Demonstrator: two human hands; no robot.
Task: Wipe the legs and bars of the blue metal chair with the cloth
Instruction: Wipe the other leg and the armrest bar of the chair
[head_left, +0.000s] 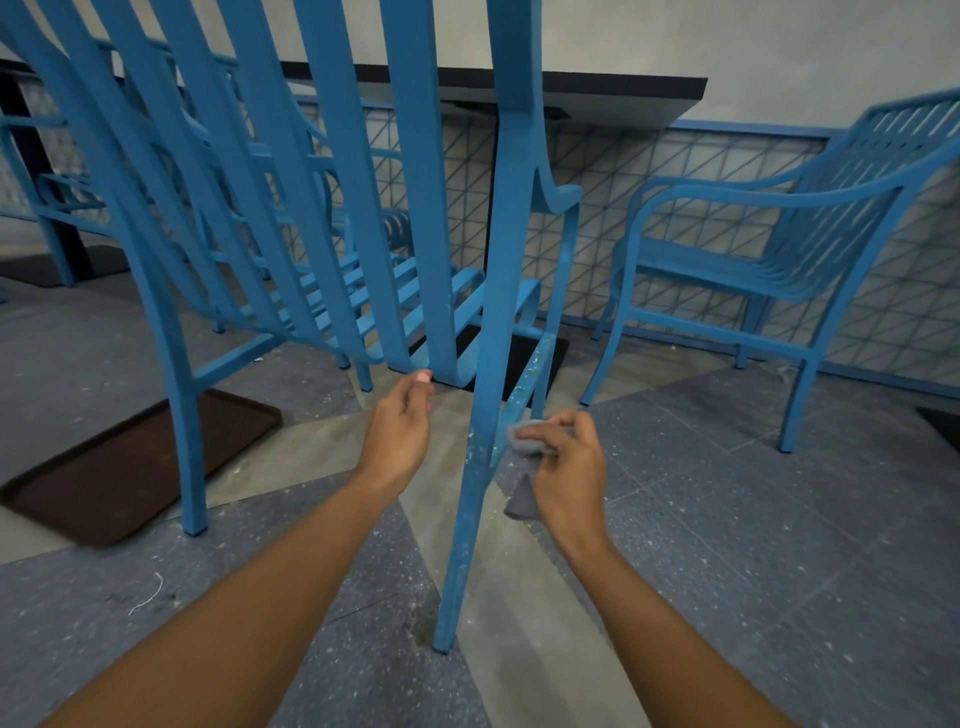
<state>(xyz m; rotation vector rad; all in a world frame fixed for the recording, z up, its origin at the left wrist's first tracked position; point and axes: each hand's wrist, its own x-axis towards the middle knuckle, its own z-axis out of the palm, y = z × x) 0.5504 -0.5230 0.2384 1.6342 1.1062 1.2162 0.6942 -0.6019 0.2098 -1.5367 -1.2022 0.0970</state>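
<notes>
— At centre frame, where's the cloth (524, 470) now?

— Bunched in the right hand (569, 462), fingers curled round it, pressed against the side bar (524, 384) just where it meets the near leg (475, 467) of the chair (415, 182). A tail of it hangs below the hand.

— And the left hand (402, 426)?

— Free — fingers loosely curled, holding nothing, hovering left of the leg below the seat slats.

— How should the wipe go?

— I'd wrap the cloth round the bar, not just dab one face; pale specks show along that bar and down the leg. Long strokes up the bar, then down the leg to the floor (727, 519). The free hand could steady the frame — the chair looks tilted.

— Anything in the way?

— A second chair (779, 249) stands at right, well apart. A brown tray (130, 467) lies on the floor at left beside another leg. More chairs crowd the upper left, under the bench (597, 88). None blocks the bar.
</notes>
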